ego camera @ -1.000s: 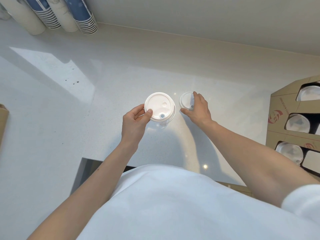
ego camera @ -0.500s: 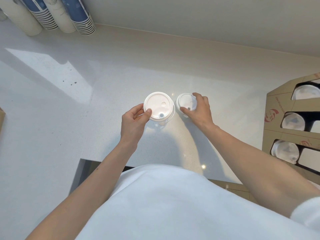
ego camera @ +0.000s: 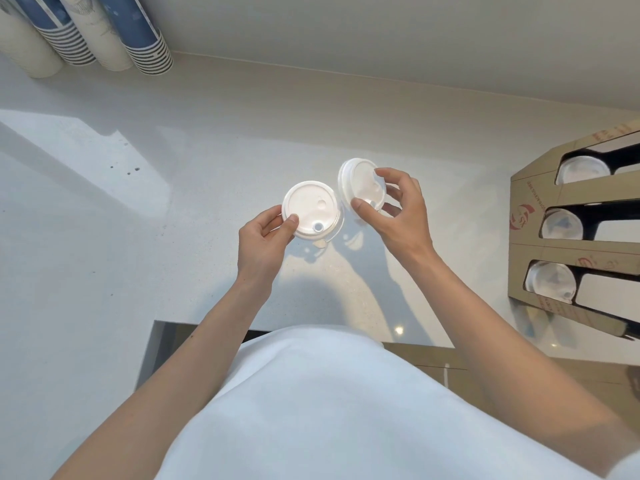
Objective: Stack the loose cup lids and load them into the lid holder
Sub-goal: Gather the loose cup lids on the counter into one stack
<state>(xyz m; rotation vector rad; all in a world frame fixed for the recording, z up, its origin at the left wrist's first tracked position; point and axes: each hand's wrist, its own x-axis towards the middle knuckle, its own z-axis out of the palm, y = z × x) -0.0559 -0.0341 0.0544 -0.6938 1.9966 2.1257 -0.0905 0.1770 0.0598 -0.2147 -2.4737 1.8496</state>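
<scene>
Faintly red logo on cardboard lid holder (ego camera: 526, 216), lettering unreadable

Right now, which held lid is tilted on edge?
The lid in the right hand, lid: tipped up with its rim edge showing. The left hand holds its lid stack flat, top facing the camera.

The lids (ego camera: 310, 211) look like thin white plastic, smooth with a slight sheen. The counter (ego camera: 104, 237) is pale, speckled stone-like, polished enough to reflect. The holder (ego camera: 523, 209) is matt brown cardboard with red print. The cups (ego camera: 145, 39) look like paper, blue and cream. The shirt (ego camera: 329, 410) is soft white cloth
</scene>
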